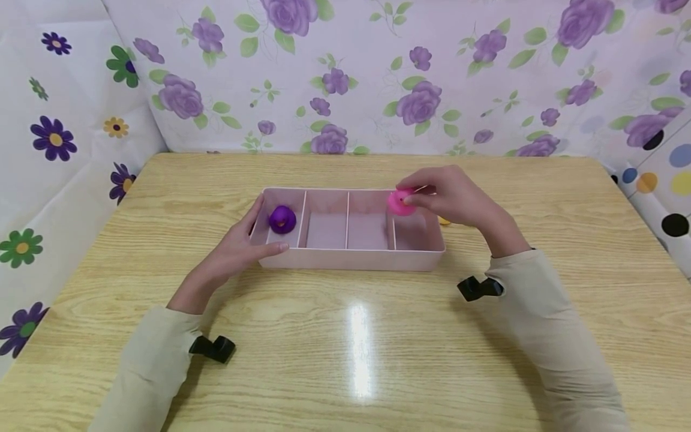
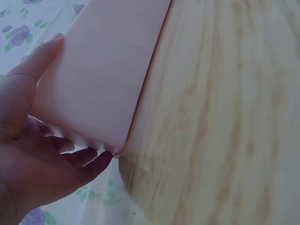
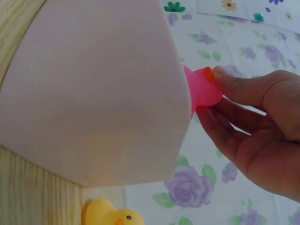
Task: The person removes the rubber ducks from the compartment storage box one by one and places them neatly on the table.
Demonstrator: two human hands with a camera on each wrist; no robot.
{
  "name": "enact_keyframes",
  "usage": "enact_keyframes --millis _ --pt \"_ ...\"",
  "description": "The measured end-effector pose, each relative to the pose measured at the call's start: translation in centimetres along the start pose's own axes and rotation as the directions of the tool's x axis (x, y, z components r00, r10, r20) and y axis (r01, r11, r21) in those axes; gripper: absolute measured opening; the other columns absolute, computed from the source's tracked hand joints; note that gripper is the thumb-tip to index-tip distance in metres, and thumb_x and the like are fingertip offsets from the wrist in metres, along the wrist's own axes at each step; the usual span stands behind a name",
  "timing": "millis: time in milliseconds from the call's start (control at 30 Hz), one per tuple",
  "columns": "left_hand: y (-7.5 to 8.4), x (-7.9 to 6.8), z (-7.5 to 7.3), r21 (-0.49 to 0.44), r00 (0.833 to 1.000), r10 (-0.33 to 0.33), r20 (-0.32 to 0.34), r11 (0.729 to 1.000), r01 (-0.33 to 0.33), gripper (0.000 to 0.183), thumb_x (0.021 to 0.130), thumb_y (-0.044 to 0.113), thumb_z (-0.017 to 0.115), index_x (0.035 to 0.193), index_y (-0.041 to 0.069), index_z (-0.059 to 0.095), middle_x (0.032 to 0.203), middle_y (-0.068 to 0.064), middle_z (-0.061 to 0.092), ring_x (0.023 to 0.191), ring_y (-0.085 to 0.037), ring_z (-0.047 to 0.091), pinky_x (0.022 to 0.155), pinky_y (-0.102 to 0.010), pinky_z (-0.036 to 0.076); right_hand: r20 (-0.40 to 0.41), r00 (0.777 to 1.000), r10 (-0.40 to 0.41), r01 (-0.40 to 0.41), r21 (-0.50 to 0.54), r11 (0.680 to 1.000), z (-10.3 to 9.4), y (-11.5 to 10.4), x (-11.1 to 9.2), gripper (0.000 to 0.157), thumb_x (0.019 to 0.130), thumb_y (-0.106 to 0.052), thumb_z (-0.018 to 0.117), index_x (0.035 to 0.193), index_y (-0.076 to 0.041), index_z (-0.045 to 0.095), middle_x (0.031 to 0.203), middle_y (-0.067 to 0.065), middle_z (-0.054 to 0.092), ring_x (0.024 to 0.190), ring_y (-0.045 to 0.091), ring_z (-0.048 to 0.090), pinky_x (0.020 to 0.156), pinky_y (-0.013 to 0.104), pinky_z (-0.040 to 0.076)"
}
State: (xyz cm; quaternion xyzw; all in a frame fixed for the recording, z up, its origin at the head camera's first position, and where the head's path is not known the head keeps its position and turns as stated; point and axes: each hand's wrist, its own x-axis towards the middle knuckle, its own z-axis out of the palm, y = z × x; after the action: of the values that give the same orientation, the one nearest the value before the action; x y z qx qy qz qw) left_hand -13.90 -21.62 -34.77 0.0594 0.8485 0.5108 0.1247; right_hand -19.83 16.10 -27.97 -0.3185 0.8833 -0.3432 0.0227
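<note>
A long pale pink box point(image 1: 351, 260) with four compartments in a row stands on the table. My left hand point(image 1: 233, 247) grips its left end, thumb point(image 2: 40, 58) along the front wall and fingers on the end wall. In the leftmost compartment sits a purple rubber duck point(image 1: 282, 220). Between thumb and fingertips, my right hand point(image 1: 459, 195) pinches a pink rubber duck point(image 3: 204, 88) by its head, over the divider left of the rightmost compartment. Just past the box's right end, a yellow rubber duck point(image 3: 105, 213) rests on the table, mostly covered by my right hand in the head view.
The wood-grain table point(image 1: 302, 348) extends around the box on all sides. Behind it hangs a cloth point(image 1: 367, 78) printed with purple roses. Black wrist mounts point(image 1: 213, 348) stick out from both sleeves.
</note>
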Motion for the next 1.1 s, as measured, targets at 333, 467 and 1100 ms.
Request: enact_keyframes --millis 333,467,1100 --pt "0.1 -0.1 0.0 -0.008 1.000 0.003 -0.001 1.000 -0.003 0.111 0.087 0.024 0.077 0.161 0.022 -0.007 0.166 -0.009 -0.005 0.151 -0.030 -0.005 0.120 -0.055 0.003 -0.040 0.998 0.043 -0.045 -0.049 0.998 -0.9 1.1 -1.0 0.022 0.089 0.002 0.072 0.111 0.003 0.074 0.108 0.015 0.073 0.099 0.030 0.068 0.087 0.045 0.056" --pt "0.1 -0.1 0.1 -0.009 1.000 0.002 0.000 1.000 -0.002 0.111 0.087 0.024 0.077 0.161 0.023 -0.007 0.166 -0.009 -0.005 0.151 -0.030 -0.005 0.120 -0.055 0.003 -0.053 0.998 0.038 -0.041 -0.072 0.997 -1.3 1.6 -1.4 0.023 0.087 0.005 0.073 0.110 0.004 0.074 0.106 0.016 0.073 0.097 0.030 0.068 0.085 0.044 0.057" --pt "0.2 -0.2 0.0 -0.013 1.000 0.003 0.005 1.000 -0.003 0.111 0.088 0.025 0.077 0.160 0.025 -0.007 0.166 -0.006 -0.006 0.151 -0.028 -0.006 0.120 -0.056 0.003 -0.083 0.985 0.154 -0.163 -0.105 0.981 -3.6 3.0 -3.5 0.025 0.090 0.002 0.071 0.115 0.001 0.074 0.111 0.017 0.072 0.100 0.031 0.067 0.084 0.026 0.056"
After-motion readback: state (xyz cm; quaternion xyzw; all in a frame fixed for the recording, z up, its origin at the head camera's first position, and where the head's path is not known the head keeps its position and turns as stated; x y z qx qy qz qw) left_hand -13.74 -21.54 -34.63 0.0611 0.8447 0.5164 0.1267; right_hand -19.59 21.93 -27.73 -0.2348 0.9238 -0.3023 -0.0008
